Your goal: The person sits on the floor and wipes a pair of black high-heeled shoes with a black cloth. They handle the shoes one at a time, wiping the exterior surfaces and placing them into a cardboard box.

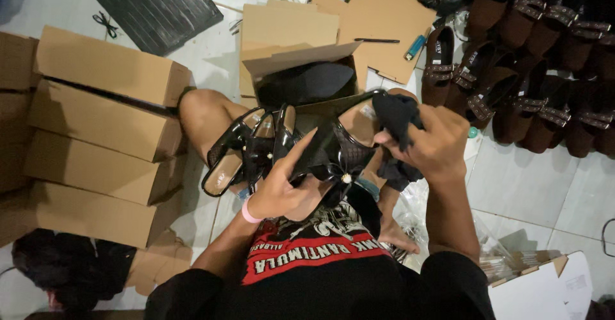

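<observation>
White floor tiles [551,198] are carrying boxes [102,128] and brown sandals [544,70]. We are holding a glossy black shoe [333,153] above our lap: left hand [278,188] gripping underneath, right fingers [410,142] pinching a soft cloth [394,115] onto it. Stiff, slick, likely light; the sole is looking safest to grip.

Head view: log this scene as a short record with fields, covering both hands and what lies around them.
Left hand: left hand holds a glossy black sandal with a bow, fingers under it.
Right hand: right hand has its grip shut on a black cloth, pressed to the sandal's heel end.
On lap: more black sandals lie across the knee.
Ahead: open cardboard box on the tiled floor.
Left side: stacked cardboard boxes.
Right side: rows of brown studded sandals.
Small items: blue lighter and pen on flat cardboard.
</observation>
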Available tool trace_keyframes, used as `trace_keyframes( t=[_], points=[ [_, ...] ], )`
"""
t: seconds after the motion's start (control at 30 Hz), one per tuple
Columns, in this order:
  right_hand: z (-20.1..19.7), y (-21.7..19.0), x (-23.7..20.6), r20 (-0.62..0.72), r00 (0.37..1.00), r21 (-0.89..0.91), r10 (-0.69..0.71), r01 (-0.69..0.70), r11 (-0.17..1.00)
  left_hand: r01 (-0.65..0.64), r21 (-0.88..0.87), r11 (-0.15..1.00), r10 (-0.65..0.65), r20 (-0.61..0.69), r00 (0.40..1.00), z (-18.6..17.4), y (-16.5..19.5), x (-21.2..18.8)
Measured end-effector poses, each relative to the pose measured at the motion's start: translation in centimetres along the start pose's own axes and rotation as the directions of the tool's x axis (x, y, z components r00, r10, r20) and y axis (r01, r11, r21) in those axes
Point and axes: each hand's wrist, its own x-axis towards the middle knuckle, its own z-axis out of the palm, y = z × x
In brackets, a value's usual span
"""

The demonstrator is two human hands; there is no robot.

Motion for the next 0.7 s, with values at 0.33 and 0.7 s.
trace_keyframes(
  t=[0.33, 0.7],
  points=[
    [-1.6, 0.6, -0.5, 0.052, 0.997, 0.106, -0.058, 0.052, 0.993, 0.022, -0.012, 1.0, -0.022, 0.017, 1.0, -0.4, -0.3, -0.4],
    [-0.8, 3.1, -0.1, 0.008, 0.976, 0.189, -0.217, 0.211, 0.959, 0.029, -0.018, 0.999, -0.026, 0.125, 0.992, -0.9, -0.1, -0.5]
  ],
)
